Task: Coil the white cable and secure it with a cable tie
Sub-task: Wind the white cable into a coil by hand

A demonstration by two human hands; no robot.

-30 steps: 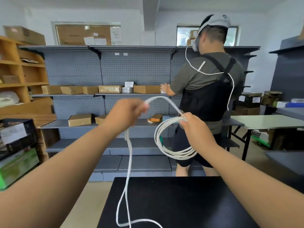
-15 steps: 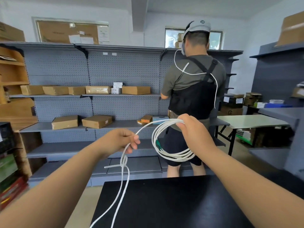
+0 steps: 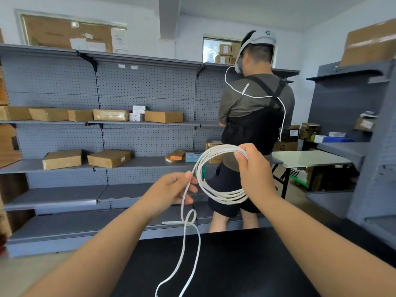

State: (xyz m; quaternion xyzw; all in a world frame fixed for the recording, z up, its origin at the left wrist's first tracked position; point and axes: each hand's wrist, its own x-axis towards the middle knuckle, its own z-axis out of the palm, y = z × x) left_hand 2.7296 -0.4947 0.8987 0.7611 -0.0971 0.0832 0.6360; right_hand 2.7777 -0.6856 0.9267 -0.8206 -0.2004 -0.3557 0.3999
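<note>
The white cable (image 3: 222, 195) hangs in several round loops from my right hand (image 3: 254, 170), which grips the top of the coil in mid air above the black table. A green connector shows on the coil's left side. My left hand (image 3: 173, 188) pinches the loose strand just left of the coil. Below it the strand forms a small twisted loop (image 3: 189, 219), then two lines drop past the table's near edge and out of view. No cable tie is visible.
A black table (image 3: 235, 264) lies below my arms. A person (image 3: 255, 125) stands with their back to me just behind it, facing grey pegboard shelves (image 3: 102, 161) with cardboard boxes. A white folding table (image 3: 308, 157) and more grey shelving stand at right.
My left hand dropped from high on the left, then moved right toward the coil, sliding along the loose strand. The coil in my right hand stayed in place.
</note>
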